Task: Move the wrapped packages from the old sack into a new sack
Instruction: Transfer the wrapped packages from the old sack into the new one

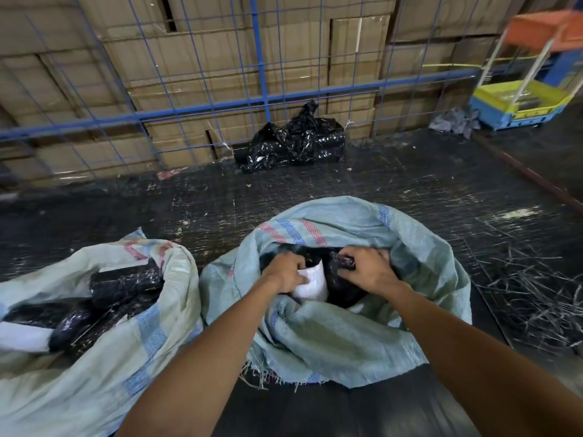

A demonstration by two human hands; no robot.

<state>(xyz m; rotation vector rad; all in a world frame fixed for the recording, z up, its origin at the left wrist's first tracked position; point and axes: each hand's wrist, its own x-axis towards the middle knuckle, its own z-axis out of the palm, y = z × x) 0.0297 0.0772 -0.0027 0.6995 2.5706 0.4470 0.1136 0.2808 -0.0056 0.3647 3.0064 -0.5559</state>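
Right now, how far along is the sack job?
Partly done, it seems: the left sack already holds several black packages. In hand: the left hand grips a white-labelled package and the right hand a black one inside the middle sack. How many remain underneath is hidden.

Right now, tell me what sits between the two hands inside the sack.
In the head view, a white-wrapped package stands between the left hand and right hand, with black-wrapped packages around it.
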